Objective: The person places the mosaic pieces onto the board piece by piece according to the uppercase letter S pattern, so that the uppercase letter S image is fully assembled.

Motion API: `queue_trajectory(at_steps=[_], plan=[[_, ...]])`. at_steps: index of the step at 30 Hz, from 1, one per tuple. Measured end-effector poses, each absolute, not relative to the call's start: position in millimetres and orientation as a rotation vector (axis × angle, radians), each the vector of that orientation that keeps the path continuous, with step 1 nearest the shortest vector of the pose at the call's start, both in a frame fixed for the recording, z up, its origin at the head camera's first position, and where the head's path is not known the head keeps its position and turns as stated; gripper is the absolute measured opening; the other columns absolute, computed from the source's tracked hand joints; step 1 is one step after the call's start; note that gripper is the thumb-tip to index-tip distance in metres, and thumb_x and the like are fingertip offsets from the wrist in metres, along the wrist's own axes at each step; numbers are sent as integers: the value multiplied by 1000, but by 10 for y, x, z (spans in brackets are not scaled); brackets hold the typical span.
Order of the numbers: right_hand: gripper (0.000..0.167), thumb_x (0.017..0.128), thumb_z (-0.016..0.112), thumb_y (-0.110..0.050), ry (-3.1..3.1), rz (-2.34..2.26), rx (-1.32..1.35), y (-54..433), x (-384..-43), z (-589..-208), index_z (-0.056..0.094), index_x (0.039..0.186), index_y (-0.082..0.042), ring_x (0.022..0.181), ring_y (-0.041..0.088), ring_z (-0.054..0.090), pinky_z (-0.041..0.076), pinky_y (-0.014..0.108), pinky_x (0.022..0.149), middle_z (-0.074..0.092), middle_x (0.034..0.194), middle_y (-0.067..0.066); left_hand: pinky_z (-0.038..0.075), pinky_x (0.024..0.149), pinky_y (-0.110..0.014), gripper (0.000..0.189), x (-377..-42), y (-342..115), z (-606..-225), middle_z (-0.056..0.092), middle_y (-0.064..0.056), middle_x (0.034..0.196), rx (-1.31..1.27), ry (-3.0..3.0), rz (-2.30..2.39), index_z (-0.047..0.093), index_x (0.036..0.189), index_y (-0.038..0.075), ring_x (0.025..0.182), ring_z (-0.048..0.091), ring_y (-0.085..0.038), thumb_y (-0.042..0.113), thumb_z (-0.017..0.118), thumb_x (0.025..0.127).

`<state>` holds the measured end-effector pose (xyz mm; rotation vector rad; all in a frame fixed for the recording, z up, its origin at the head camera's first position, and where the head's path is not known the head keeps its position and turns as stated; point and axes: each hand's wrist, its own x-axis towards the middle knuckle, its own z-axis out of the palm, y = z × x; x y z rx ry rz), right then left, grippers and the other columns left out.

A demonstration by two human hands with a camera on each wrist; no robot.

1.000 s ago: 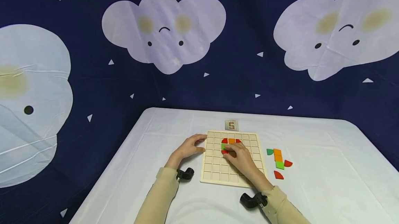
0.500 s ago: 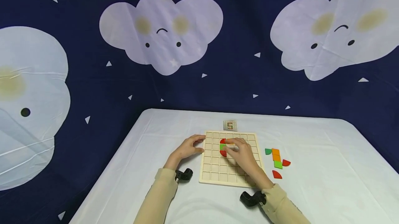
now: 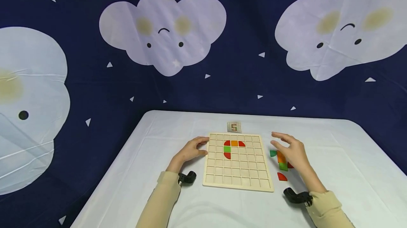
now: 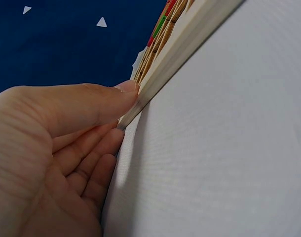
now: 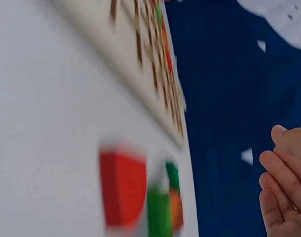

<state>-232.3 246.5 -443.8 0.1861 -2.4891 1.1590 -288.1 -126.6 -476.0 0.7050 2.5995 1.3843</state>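
Note:
A wooden grid board (image 3: 222, 180) lies on the table. In its upper middle sit a green square (image 3: 227, 149), an orange square (image 3: 234, 143) and red quarter-circle pieces (image 3: 242, 144). My left hand (image 3: 190, 150) touches the board's left edge with thumb and fingertips, seen close up in the left wrist view. My right hand (image 3: 294, 152) is over the loose pieces right of the board, fingers apart and holding nothing. Partly under it in the head view are orange squares (image 3: 280, 158), a light green square (image 3: 283, 167) and a red quarter-circle (image 3: 290, 165).
A small pattern card (image 3: 234, 127) with an S-like figure lies behind the board. A dark green quarter-circle (image 3: 273, 153) and another red quarter-circle (image 3: 282, 177) lie to the right. A white cloth covers the table (image 3: 178, 122); a dark blue cloud-print backdrop (image 3: 241, 90) stands behind.
My right hand has left the pieces on the board and moved right, over the loose ones. A full row of red, orange, red now shows. The left hand stays at the edge.

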Motion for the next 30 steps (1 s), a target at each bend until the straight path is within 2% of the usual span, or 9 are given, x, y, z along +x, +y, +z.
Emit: queue_trajectory(at_steps=[10, 15, 21, 30], plan=[[40, 89, 67, -28, -2546, 1103, 102, 2893, -2232, -4687, 64, 120, -2, 107, 41, 53, 43, 56, 88, 61, 119, 18, 39, 101, -40, 56, -2868, -1274, -4778, 53, -13, 128, 710, 2581, 1397, 51, 133, -1, 114, 50, -28, 3, 72, 81], [36, 89, 67, -23, -2584, 1095, 128, 2932, -2264, -4794, 64, 119, -2, 108, 40, 55, 45, 54, 89, 63, 116, 18, 39, 101, -40, 56, -2886, -1274, -4762, 52, -14, 129, 730, 2599, 1389, 51, 133, -2, 114, 50, -28, 2, 71, 81], [36, 88, 69, -26, -2615, 1075, 160, 2927, -2320, -4866, 66, 116, -4, 106, 38, 57, 43, 54, 89, 66, 111, 16, 39, 101, -40, 56, -2889, -1275, -4736, 53, -13, 129, 723, 2608, 1384, 51, 133, -2, 113, 50, -28, 1, 71, 81], [33, 88, 68, -21, -2627, 1009, 177, 2927, -2354, -4925, 66, 114, -1, 108, 40, 54, 41, 55, 90, 64, 112, 19, 39, 102, -39, 56, -2856, -1254, -4726, 53, -13, 129, 690, 2605, 1375, 50, 134, -1, 114, 50, -27, 2, 71, 81]])
